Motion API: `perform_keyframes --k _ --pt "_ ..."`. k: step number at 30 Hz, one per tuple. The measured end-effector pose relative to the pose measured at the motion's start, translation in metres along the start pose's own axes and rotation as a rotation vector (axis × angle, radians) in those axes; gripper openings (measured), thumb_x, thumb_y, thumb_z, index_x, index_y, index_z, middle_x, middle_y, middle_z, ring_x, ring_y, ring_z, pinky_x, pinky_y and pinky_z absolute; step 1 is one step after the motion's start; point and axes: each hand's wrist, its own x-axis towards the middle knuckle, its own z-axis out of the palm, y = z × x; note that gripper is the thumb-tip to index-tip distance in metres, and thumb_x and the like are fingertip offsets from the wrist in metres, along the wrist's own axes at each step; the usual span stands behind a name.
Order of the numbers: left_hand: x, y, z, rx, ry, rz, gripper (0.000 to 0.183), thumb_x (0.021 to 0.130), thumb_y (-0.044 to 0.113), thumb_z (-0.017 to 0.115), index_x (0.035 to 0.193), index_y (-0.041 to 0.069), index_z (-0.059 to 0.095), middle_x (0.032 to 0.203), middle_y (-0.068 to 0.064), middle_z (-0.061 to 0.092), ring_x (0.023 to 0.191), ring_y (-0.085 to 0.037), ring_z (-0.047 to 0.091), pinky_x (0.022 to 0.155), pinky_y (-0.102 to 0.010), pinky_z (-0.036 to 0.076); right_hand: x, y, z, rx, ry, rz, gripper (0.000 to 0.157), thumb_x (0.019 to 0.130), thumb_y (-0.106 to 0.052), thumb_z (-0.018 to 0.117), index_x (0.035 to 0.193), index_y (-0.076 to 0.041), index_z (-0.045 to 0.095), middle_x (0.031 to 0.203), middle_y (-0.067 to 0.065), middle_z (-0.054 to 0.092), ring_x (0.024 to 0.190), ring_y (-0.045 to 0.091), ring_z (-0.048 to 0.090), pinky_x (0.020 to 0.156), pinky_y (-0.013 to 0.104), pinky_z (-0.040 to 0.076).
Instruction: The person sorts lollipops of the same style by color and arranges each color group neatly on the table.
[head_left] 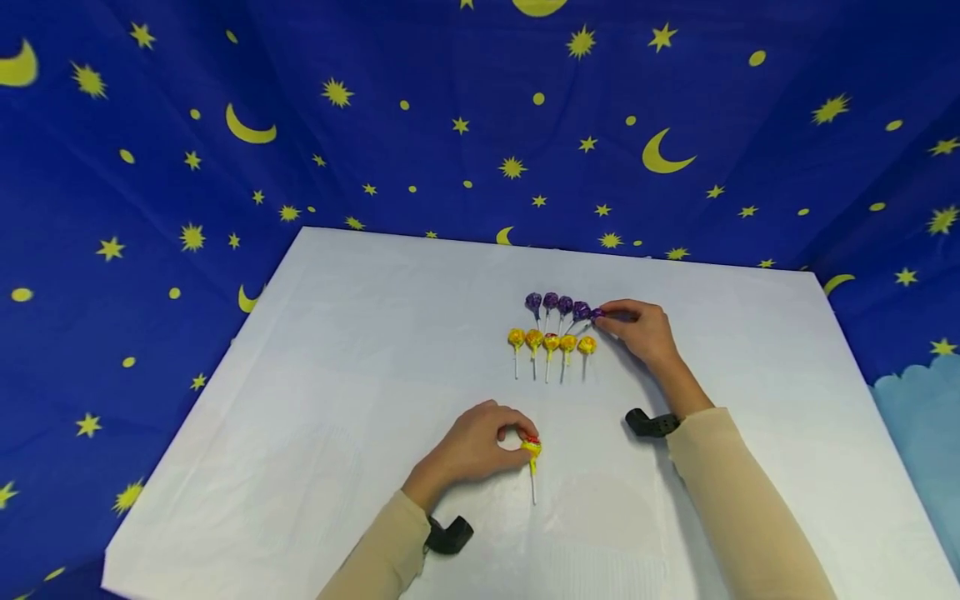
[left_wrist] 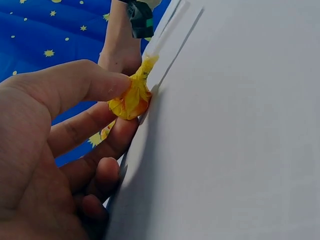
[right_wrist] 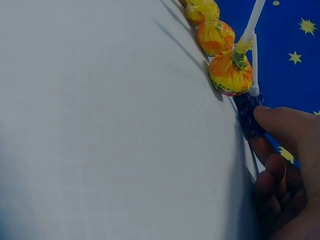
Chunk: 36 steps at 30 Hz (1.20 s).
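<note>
Between thumb and fingers my left hand [head_left: 480, 442] pinches the head of a yellow lollipop [head_left: 532, 448], its white stick pointing toward me; the left wrist view shows the yellow wrapper [left_wrist: 132, 100] in the grip. Farther off, my right hand [head_left: 641, 332] pinches a purple lollipop [head_left: 597, 315] at the right end of a row of purple lollipops [head_left: 551, 301]. In the right wrist view the thumb presses on that dark purple head [right_wrist: 250, 115]. Just in front lies a row of several yellow lollipops [head_left: 551, 342], sticks toward me.
The white table [head_left: 360, 350] spreads around both hands. Behind and beside it hangs a blue cloth [head_left: 450, 75] with yellow moons and stars. Black wrist cameras [head_left: 651, 423] sit on both wrists. A light blue scalloped shape [head_left: 918, 417] shows at the right.
</note>
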Motion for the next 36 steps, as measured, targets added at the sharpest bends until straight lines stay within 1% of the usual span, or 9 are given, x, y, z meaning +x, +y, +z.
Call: perform_keyframes --k 2,7,13,19,23,26,30,36 --pt "0.001 0.001 0.000 -0.001 -0.005 -0.012 0.016 0.082 0.034 0.073 0.099 0.031 0.071 0.082 0.024 0.058 0.069 -0.005 0.042 0.062 -0.024 0.037 0.000 0.001 0.000 -0.001 -0.004 -0.011 0.035 0.085 -0.031 0.075 0.112 -0.010 0.071 0.116 0.012 0.065 0.119 0.031 0.051 0.100 0.050 0.035" --pt "0.001 0.002 -0.001 -0.006 -0.014 -0.031 0.016 0.082 0.033 0.073 0.099 0.032 0.071 0.082 0.023 0.058 0.069 -0.007 0.043 0.062 -0.024 0.037 0.000 0.004 0.001 0.001 0.007 -0.023 0.033 0.085 -0.032 0.074 0.111 -0.012 0.072 0.115 0.010 0.065 0.117 0.029 0.052 0.099 0.049 0.036" --pt "0.002 0.003 -0.002 -0.014 -0.026 -0.034 0.017 0.083 0.034 0.073 0.099 0.032 0.071 0.081 0.023 0.058 0.069 -0.007 0.044 0.061 -0.024 0.037 0.000 0.008 0.002 0.018 0.016 -0.029 0.031 0.084 -0.030 0.075 0.110 -0.013 0.073 0.114 0.008 0.066 0.117 0.027 0.053 0.099 0.048 0.036" --pt "0.002 0.005 -0.005 -0.070 -0.021 -0.052 0.017 0.082 0.032 0.073 0.099 0.029 0.072 0.081 0.020 0.059 0.067 -0.006 0.045 0.065 -0.027 0.037 0.000 0.008 0.003 0.019 0.013 -0.023 0.032 0.085 -0.031 0.075 0.111 -0.014 0.072 0.115 0.008 0.066 0.117 0.027 0.052 0.100 0.049 0.036" --pt "0.002 0.005 -0.007 -0.108 -0.014 -0.061 0.018 0.083 0.030 0.074 0.100 0.027 0.072 0.082 0.017 0.060 0.064 -0.007 0.045 0.063 -0.027 0.037 0.002 0.007 0.004 0.017 0.008 -0.033 0.031 0.085 -0.031 0.075 0.111 -0.014 0.073 0.114 0.007 0.067 0.116 0.026 0.054 0.099 0.048 0.037" --pt "0.003 0.005 -0.008 -0.127 -0.015 -0.059 0.017 0.083 0.029 0.074 0.099 0.026 0.072 0.082 0.017 0.060 0.061 -0.007 0.045 0.060 -0.025 0.037 0.002 0.007 0.004 0.014 0.004 -0.033 0.032 0.085 -0.032 0.075 0.111 -0.014 0.073 0.114 0.007 0.066 0.116 0.027 0.053 0.099 0.048 0.036" --pt "0.006 0.004 -0.010 -0.136 -0.025 -0.043 0.016 0.084 0.027 0.074 0.100 0.026 0.072 0.082 0.018 0.060 0.060 -0.008 0.044 0.059 -0.025 0.038 0.002 0.007 0.001 0.012 0.009 -0.023 0.034 0.084 -0.034 0.075 0.111 -0.015 0.073 0.115 0.008 0.066 0.118 0.027 0.053 0.100 0.049 0.036" --pt "0.009 0.004 -0.011 -0.109 -0.038 -0.024 0.016 0.085 0.026 0.072 0.101 0.025 0.071 0.084 0.019 0.061 0.059 -0.008 0.044 0.060 -0.025 0.038 0.001 0.009 0.001 0.021 0.013 -0.039 0.034 0.083 -0.035 0.076 0.110 -0.015 0.073 0.112 0.006 0.067 0.115 0.025 0.055 0.098 0.047 0.038"
